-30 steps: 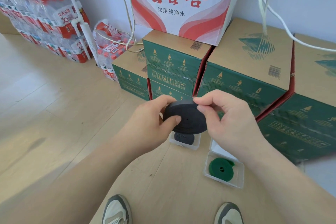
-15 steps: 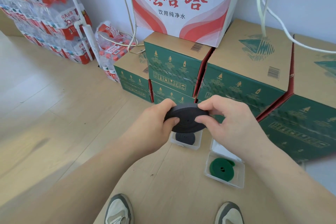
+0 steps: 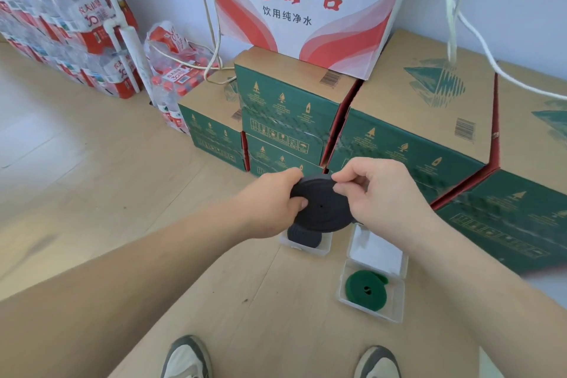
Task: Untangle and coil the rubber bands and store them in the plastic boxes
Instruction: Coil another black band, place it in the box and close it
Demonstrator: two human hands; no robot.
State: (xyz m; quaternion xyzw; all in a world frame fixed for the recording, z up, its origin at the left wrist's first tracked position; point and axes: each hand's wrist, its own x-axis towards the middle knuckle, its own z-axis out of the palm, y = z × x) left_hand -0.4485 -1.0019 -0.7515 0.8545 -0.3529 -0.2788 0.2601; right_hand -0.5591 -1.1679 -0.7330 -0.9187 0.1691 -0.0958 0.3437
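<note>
Both my hands hold a flat black coil of band (image 3: 322, 207) above the floor. My left hand (image 3: 273, 202) grips its left edge, thumb on the face. My right hand (image 3: 377, 196) pinches the top right rim. Below the coil, a clear plastic box (image 3: 319, 250) holds another black coil (image 3: 303, 236), partly hidden. To the right, a second open clear box (image 3: 346, 291) contains a green coil (image 3: 363, 287), its lid (image 3: 377, 252) folded back.
Green cardboard cartons (image 3: 408, 144) are stacked just behind the boxes, with a white and red carton (image 3: 303, 3) on top. Shrink-wrapped water bottles (image 3: 64, 21) stand at the left. White cables (image 3: 478, 49) hang at the right. My shoes (image 3: 187, 359) show at the bottom.
The black coil has tipped flatter and come back up slightly. My right fingers shifted from the coil's face to its top right rim. The left hand keeps its grip.
</note>
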